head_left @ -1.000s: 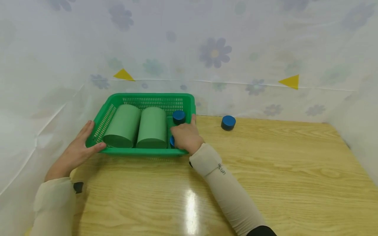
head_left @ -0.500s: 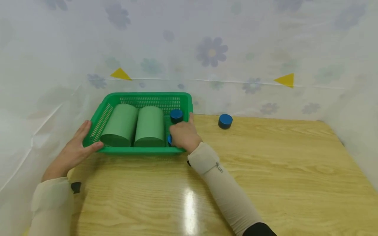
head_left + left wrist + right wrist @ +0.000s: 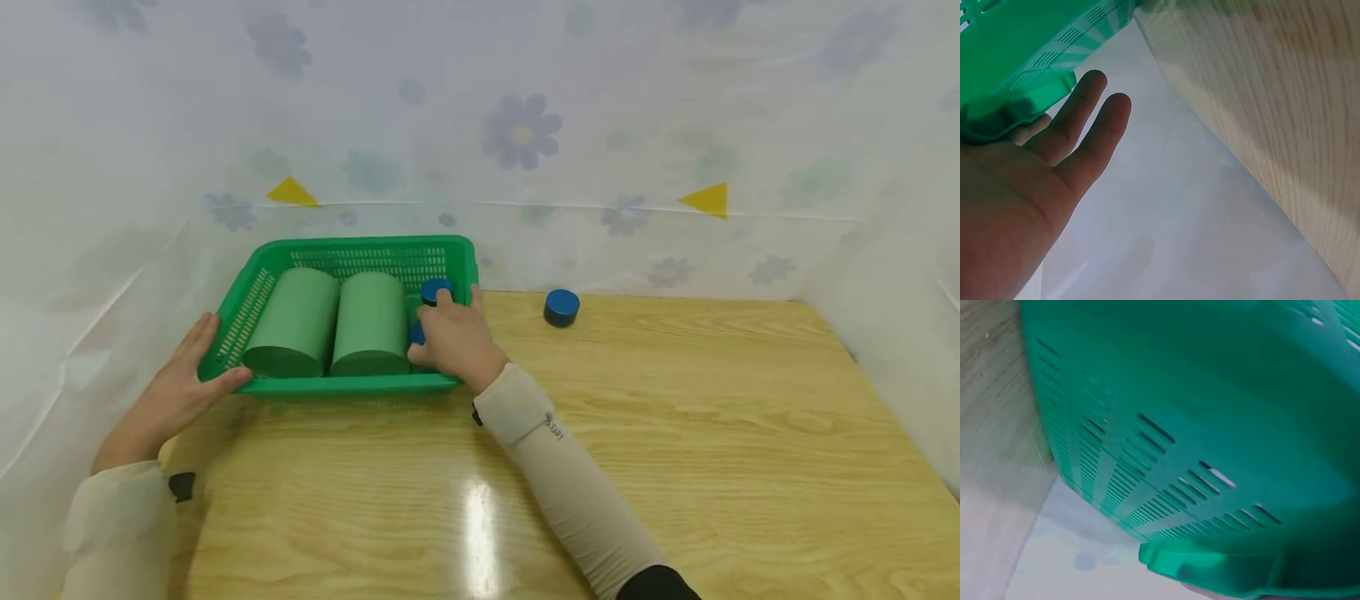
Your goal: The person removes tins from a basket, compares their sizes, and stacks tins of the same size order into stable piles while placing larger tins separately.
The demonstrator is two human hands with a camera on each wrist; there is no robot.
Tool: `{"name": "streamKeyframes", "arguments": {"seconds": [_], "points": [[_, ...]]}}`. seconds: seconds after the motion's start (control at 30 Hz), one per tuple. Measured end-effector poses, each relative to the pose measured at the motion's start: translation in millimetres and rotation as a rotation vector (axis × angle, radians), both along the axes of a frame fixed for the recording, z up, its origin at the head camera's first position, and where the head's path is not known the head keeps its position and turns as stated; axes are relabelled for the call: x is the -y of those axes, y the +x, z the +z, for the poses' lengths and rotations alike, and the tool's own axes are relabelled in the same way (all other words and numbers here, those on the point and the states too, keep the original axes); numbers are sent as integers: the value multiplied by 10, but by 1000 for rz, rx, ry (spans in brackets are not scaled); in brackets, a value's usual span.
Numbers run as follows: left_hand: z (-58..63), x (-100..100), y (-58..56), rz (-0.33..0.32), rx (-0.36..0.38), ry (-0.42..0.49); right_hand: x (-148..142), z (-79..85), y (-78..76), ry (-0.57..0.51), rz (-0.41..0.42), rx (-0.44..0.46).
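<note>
Item: one green plastic basket, rectangular, its walls pierced with rows of narrow slots, standing at the far left of a table. Contents, as we count them: a left cylinder and a right cylinder, both pale green, smooth, lying side by side with their flat ends towards the near wall; in the strip to their right, a far cap by the far right corner and a near cap in front of it, both blue. Outside the basket we enter one loose cap, short and round, blue above with a darker side, resting on the table well apart from the right wall.

Hands: we record the left hand at the near left corner, fingers straight and spread, thumb on the near rim. The right hand lies over the right end, one fingertip at the far cap, another finger along the right rim. It hides much of the near cap; thumb and forefinger perhaps pinch it, but we cannot tell whether they grip.

Obscured: in the right wrist view, slotted wall fills most of the picture; in the left, the basket is cut off and its contents hidden.

Surfaces: we note glossy wood grain, and a pale flowered sheet behind, bearing two yellow triangles
</note>
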State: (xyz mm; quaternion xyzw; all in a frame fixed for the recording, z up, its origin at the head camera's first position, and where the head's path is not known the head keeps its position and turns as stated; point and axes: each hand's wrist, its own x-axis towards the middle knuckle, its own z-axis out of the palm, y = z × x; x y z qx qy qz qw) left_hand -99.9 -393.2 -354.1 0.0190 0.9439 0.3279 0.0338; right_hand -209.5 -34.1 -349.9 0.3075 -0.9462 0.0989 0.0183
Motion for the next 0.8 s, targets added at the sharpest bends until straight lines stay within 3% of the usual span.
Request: {"name": "streamKeyframes", "arguments": {"seconds": [0.13,0.53,0.8], "points": [[-13,14,1,0,-1,-8,-32,-17,-18,-204,10,51],[-43,29,-5,-4,-17,-9,-394,144,-173,-824,57,385],[-52,35,-20,-9,-30,-4,-716,207,-284,-960,-20,343]]}}
